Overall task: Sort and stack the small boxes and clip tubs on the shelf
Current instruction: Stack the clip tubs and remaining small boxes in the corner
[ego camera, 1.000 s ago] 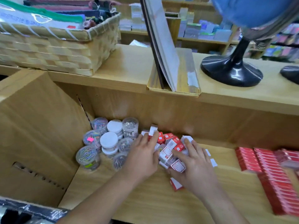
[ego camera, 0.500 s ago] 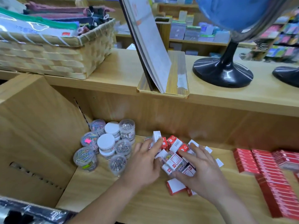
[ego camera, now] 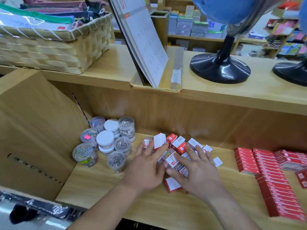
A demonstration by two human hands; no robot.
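Where the left hand (ego camera: 146,163) rests: fingers spread flat, tips touching the small boxes (ego camera: 178,144).
Right hand (ego camera: 198,171): fingers splayed wide over the same pile, resting on it.
Clip tubs (ego camera: 106,141): clustered just left of the left hand.

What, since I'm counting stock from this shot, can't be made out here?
Head view throughout.
Hidden: part of the small boxes pile, under the left hand and right hand; no count possible.
Too small, blurred: the print on them.
Cut off: red stacks, by the right edge.
Partly hidden: rear clip tubs, behind front ones.
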